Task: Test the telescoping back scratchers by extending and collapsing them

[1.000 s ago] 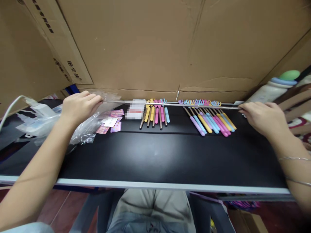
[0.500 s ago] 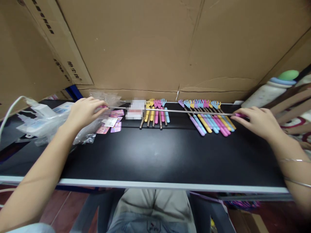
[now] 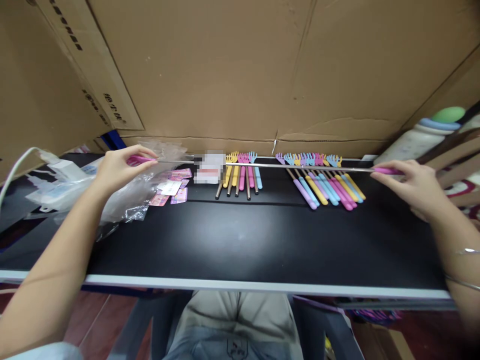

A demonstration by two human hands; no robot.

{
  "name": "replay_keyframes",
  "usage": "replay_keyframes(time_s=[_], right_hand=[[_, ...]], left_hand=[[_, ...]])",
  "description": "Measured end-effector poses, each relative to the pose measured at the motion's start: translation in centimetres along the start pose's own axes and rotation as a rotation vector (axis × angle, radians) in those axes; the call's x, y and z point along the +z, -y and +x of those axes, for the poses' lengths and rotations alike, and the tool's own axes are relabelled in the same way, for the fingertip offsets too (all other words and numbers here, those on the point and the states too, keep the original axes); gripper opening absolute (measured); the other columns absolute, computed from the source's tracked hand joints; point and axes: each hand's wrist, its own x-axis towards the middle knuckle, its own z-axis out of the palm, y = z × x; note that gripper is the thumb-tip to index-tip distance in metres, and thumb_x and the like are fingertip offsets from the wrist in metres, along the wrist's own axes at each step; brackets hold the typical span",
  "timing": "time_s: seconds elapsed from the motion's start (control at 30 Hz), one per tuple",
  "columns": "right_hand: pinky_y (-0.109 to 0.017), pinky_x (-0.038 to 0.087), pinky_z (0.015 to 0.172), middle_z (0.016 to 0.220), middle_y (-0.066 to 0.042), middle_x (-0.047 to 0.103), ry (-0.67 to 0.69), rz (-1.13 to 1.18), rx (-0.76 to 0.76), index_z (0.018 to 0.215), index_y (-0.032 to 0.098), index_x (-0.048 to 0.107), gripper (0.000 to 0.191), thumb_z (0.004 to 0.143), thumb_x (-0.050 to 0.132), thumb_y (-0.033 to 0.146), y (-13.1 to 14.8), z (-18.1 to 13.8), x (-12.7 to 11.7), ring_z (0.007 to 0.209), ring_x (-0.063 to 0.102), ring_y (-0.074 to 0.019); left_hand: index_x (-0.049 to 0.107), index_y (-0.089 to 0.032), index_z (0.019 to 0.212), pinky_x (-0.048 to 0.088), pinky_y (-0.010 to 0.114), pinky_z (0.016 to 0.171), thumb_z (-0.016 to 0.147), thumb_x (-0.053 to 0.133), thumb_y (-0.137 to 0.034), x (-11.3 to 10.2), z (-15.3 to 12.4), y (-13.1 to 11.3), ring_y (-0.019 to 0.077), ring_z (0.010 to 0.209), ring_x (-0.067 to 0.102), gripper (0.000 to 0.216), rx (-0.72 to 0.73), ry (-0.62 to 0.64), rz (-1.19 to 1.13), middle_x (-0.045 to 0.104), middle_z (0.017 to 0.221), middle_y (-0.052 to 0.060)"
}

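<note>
A telescopic back scratcher (image 3: 285,166) is stretched out level above the table, its thin metal rod spanning between my two hands. My left hand (image 3: 118,169) pinches the pink end on the left. At the other end, the fingers of my right hand (image 3: 418,186) close round a pink part. Behind and below the rod lie two groups of back scratchers with small claw heads: one group (image 3: 242,176) in the middle, mostly yellow and pink, and a larger row (image 3: 330,187) on the right in purple, blue, yellow and pink.
Crumpled clear plastic bags (image 3: 129,205) and a white charger (image 3: 69,170) with a cable lie on the left. Small printed cards (image 3: 179,196) rest beside them. A white bottle (image 3: 416,142) with a green top stands at the right. Cardboard (image 3: 225,75) walls the black table's (image 3: 240,250) back.
My hands have moved farther apart, the left one leftward and the right one rightward. More of the rod shows between them, and more of both pink ends is visible.
</note>
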Motion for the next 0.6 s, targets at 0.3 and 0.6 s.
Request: replay_keyframes(time_s=[0.3,0.6], right_hand=[[-0.038,0.029,0.089,0.093,-0.014,0.066,-0.172,-0.098,-0.076,0.093,0.018,0.06,0.046,0.081,0.035,0.054,1.3,0.2,1.2,0.093,0.055,-0.0223],[-0.038,0.024,0.09,0.1,-0.016,0.06,-0.228,-0.301,-0.026,0.103,0.015,0.058,0.041,0.09,0.03,0.041,2.5,-0.1,2.1,0.098,0.048,-0.0241]], left_hand=[[0.065,-0.018,0.09,0.044,0.021,0.069,0.085,0.059,-0.041,0.4,0.4,-0.5,0.0118,0.074,0.06,0.024,-0.071,-0.016,0.03,0.069,0.09,0.001],[0.064,-0.017,0.091,0.042,0.024,0.069,0.087,0.057,-0.04,2.0,1.0,-0.5,0.0146,0.076,0.054,0.024,0.046,-0.192,0.145,0.067,0.086,0.002]])
